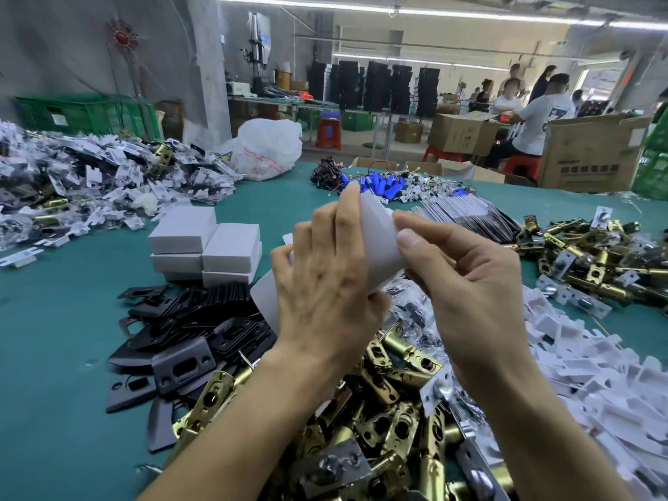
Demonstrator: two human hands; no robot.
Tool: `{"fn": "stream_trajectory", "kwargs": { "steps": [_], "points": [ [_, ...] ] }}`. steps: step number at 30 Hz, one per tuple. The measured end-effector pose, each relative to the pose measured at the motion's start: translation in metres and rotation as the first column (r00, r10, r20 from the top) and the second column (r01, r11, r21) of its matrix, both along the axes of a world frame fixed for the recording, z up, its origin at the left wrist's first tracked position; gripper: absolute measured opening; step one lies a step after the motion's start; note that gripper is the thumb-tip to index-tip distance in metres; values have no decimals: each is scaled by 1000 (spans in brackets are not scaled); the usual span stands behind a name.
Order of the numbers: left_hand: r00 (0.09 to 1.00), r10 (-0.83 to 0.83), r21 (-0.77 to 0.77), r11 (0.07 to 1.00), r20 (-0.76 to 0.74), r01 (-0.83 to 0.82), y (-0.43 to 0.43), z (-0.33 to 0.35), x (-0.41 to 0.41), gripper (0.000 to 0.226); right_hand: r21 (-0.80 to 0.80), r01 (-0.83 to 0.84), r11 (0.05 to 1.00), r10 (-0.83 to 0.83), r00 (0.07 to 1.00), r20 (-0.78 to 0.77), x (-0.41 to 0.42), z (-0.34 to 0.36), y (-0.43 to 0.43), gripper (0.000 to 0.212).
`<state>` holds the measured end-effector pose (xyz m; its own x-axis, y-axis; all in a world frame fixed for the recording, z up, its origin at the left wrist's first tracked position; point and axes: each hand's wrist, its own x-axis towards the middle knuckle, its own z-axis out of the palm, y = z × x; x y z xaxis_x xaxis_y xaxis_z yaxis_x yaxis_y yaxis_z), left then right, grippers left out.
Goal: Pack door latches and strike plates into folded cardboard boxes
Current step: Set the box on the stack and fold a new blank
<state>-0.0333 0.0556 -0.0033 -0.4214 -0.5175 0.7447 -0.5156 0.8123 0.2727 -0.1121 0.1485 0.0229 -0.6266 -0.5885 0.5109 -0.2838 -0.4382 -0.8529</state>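
Note:
Both hands hold a white cardboard box (379, 244) up over the green table (65, 356), at the middle of the view. My left hand (325, 276) wraps its left side and my right hand (466, 280) pinches its right edge. I cannot tell what is inside the box. Brass door latches (390, 421) lie heaped below my wrists. Black strike plates (191, 320) are piled to the left of them. A stack of closed white boxes (206, 244) stands behind the plates.
Flat white box blanks (596, 374) cover the table at the right, with another latch pile (592, 254) behind them. A big heap of bagged parts (90, 182) fills the far left. Blue cylinders with wires (379, 182) and a white plastic bag (267, 150) lie at the far edge. People work at cartons beyond.

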Motion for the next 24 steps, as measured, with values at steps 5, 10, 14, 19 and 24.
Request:
{"fn": "stream_trajectory", "kwargs": {
  "steps": [5, 10, 14, 19, 24],
  "points": [
    [994, -14, 28, 999, -109, 17, -4, -1, 0, 112, -24, -177, 984, 177, 984, 4, -2, -4, -2, 27],
    [990, -53, 31, 998, -132, 57, -5, 3, 2, 83, 47, -150, 988, 156, 975, -159, 3, -10, -4, 43],
    [993, -48, 19, 999, -111, 51, -5, 4, 3, 60, 41, -155, 987, 159, 982, -102, 4, -11, -5, 41],
    [992, -75, 31, 996, -104, 78, -4, 3, 2, 58, 68, -81, 994, 91, 983, -158, 6, -14, -6, 37],
    [976, -171, 65, 981, -136, 181, -4, 3, 4, 59, 86, -10, 996, 27, 979, -201, 4, -12, -4, 35]
  ]
}}
